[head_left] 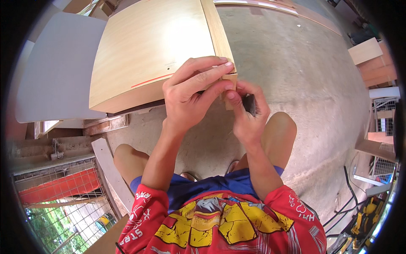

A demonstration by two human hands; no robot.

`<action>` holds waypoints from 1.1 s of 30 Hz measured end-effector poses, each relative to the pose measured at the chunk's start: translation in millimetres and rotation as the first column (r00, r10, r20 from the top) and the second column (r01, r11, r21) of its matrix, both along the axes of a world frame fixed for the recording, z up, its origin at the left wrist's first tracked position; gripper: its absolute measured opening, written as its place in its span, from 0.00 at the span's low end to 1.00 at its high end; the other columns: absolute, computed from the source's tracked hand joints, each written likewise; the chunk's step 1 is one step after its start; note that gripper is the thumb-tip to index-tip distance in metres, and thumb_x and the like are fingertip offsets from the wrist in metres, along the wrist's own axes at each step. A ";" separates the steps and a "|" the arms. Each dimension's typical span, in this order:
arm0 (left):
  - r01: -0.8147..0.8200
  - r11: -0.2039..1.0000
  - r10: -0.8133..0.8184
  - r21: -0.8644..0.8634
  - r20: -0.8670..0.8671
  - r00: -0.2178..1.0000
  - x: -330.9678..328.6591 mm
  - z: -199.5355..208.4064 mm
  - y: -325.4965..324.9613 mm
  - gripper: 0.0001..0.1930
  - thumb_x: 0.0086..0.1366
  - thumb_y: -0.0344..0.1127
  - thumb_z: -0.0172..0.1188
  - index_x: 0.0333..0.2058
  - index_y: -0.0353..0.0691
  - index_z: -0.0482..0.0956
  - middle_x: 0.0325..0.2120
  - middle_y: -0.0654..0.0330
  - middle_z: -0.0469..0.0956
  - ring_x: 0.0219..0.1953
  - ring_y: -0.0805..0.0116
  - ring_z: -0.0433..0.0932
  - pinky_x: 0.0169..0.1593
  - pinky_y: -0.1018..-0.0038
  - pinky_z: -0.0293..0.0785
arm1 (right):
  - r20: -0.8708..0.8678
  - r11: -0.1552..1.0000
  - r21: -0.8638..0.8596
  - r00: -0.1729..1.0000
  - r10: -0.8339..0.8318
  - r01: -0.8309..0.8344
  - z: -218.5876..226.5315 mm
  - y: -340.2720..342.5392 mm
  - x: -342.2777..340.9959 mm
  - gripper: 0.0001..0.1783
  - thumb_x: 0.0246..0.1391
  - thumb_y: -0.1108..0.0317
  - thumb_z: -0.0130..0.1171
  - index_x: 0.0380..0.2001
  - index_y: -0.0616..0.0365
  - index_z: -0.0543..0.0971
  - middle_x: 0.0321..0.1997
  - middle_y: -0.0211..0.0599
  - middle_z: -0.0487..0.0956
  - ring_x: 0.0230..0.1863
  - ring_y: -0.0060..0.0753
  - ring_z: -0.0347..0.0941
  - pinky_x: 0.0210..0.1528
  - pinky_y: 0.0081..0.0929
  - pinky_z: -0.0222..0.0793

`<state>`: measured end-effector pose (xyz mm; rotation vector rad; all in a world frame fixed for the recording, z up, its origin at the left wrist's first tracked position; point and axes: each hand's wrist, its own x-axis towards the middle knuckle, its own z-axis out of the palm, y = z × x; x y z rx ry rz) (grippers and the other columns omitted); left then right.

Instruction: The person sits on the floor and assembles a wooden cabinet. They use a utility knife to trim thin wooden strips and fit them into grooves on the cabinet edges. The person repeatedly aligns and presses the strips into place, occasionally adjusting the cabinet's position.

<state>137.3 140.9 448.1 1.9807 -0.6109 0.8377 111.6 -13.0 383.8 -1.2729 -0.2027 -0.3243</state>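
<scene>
A light wooden panel box stands in front of me, with a pale wood edge strip along its right side. At the near right corner, a short tan end of edging sticks out and hangs down. My left hand reaches over the corner, its fingertips and thumb closed on that edging end. Just right of it, my right hand pinches the lower part of the same piece between thumb and fingers. A dark flat object shows within the right hand; its kind is unclear.
A grey-white board lies left of the box. Wire mesh is at the lower left. Wood boards are stacked at the right, and yellow-and-black tools with black cables lie lower right. Concrete floor extends right of the box.
</scene>
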 end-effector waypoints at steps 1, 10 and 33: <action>-0.003 1.000 0.003 -0.003 -0.006 1.000 -0.1 -1.4 -0.9 0.20 0.56 0.24 0.79 0.49 0.41 0.93 0.46 0.58 0.90 0.44 0.65 0.89 0.42 0.72 0.86 | 0.008 1.000 0.027 1.000 0.006 -0.006 0.3 0.0 0.3 0.14 0.67 0.74 0.73 0.52 0.65 0.85 0.42 0.33 0.87 0.40 0.19 0.79 0.45 0.21 0.77; -0.001 0.998 0.002 -0.057 0.028 1.000 3.6 -7.2 -7.6 0.21 0.55 0.22 0.79 0.49 0.41 0.94 0.46 0.58 0.90 0.43 0.66 0.88 0.43 0.72 0.85 | -0.044 0.996 0.085 0.999 0.006 -0.002 -3.6 2.2 -0.5 0.13 0.67 0.73 0.73 0.52 0.65 0.85 0.41 0.33 0.87 0.41 0.18 0.78 0.43 0.20 0.75; -0.212 0.975 0.219 0.073 -0.102 0.970 -15.2 24.9 -23.5 0.12 0.60 0.21 0.79 0.42 0.38 0.92 0.40 0.57 0.90 0.36 0.77 0.83 0.26 0.82 0.62 | 0.121 0.999 0.052 0.993 -0.020 0.014 -4.4 -5.7 8.7 0.10 0.63 0.78 0.74 0.47 0.62 0.87 0.39 0.34 0.86 0.33 0.18 0.74 0.35 0.20 0.67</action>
